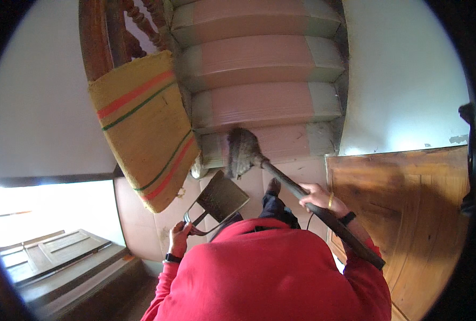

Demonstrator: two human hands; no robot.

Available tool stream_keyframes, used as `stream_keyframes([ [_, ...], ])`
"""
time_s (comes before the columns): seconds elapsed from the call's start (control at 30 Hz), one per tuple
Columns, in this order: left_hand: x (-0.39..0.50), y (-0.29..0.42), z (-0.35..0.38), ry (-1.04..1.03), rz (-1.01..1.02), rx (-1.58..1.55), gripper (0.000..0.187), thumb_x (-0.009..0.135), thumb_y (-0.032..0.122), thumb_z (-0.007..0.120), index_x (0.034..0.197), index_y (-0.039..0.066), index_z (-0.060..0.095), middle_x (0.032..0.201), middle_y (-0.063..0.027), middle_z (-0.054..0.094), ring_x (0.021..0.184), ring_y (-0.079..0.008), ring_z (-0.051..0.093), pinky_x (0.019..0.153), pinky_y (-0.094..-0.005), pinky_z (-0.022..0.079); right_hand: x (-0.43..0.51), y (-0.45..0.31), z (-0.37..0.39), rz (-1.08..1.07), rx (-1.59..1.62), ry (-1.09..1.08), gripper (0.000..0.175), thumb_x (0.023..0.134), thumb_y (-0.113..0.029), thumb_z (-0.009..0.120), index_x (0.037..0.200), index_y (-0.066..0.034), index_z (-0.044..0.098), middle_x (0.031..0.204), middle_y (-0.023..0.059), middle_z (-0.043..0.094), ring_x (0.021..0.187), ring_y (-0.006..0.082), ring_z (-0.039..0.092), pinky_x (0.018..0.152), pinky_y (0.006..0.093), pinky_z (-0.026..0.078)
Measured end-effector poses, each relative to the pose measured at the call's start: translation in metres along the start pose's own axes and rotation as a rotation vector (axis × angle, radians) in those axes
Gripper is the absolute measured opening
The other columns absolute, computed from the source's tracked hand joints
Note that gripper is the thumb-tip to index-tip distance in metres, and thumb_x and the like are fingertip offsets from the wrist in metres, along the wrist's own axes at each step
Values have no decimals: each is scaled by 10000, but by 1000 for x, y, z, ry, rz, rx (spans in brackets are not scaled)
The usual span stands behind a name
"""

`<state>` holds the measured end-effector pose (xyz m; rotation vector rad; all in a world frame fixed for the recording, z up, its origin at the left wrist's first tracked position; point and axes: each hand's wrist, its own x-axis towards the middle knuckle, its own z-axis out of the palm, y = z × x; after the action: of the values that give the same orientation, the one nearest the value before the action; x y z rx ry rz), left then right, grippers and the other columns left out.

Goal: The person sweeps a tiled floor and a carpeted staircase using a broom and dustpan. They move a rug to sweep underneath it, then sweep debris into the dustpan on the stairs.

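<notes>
My left hand (179, 237) grips the handle end of a dustpan (224, 196), whose flat dark pan tilts out before me and carries some dirt. In my right hand (317, 197) is the long dark handle of a broom (289, 184), its rear end running back along my forearm. The broom's worn bristle head (242, 153) is blurred. It hangs in front of the lowest stair tread (288, 140), a little above and to the right of the pan; whether it touches the tread I cannot tell.
Pink-centred stairs (258, 56) rise ahead. A yellow striped mat (145, 132) hangs over the wooden banister (95, 44) at left. A wooden door (398, 216) stands close on my right. A bright opening and a panelled wooden door or shutter (57, 252) lie at lower left. Pink tiles (139, 216) cover the floor.
</notes>
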<state>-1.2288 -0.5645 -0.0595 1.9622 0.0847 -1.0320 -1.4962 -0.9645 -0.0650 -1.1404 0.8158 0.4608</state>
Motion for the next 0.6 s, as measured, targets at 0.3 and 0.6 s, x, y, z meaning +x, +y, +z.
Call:
stream_keyframes([
  [0.3, -21, -46, -50, 110, -131, -84, 194, 864, 152, 563, 728, 15, 585, 642, -21, 585, 569, -97, 518, 553, -236, 402, 167, -11, 77, -6, -35, -118, 220, 722, -90, 606, 919, -3, 558, 626, 69, 572, 475, 147, 578, 458, 261, 473],
  [0.6, 26, -68, -58, -127, 43, 5, 180, 840, 139, 594, 724, 2, 587, 664, -57, 616, 589, -113, 568, 562, -245, 446, 21, 60, -32, 108, 305, 129, 341, 751, -128, 618, 1060, -63, 490, 722, 46, 574, 528, 117, 558, 452, 250, 474],
])
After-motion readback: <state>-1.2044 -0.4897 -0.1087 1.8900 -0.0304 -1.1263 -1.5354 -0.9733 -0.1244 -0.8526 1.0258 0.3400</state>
